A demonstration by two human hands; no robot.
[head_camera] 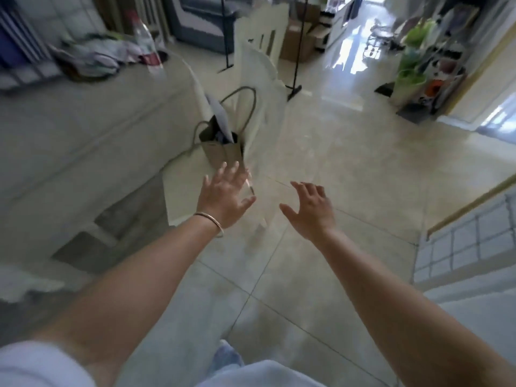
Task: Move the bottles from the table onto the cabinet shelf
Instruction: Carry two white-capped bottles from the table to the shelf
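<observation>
A clear plastic bottle (145, 48) with a red cap and a red label stands on the far part of the pale table (83, 129) at the left. My left hand (226, 194) reaches forward above the floor, fingers spread, holding nothing; a thin bangle circles its wrist. My right hand (310, 210) is stretched out beside it, also spread and holding nothing. Both hands are well short of the bottle. The picture is blurred by motion. No cabinet shelf can be made out with certainty.
A paper bag (223, 143) with rope handles sits on a white chair (251, 88) beside the table. Crumpled cloths (97, 57) lie by the bottle. A black stand (296, 88) and a cluttered rack (424, 62) stand farther back on the tiled floor. A tiled ledge (458, 247) is at the right.
</observation>
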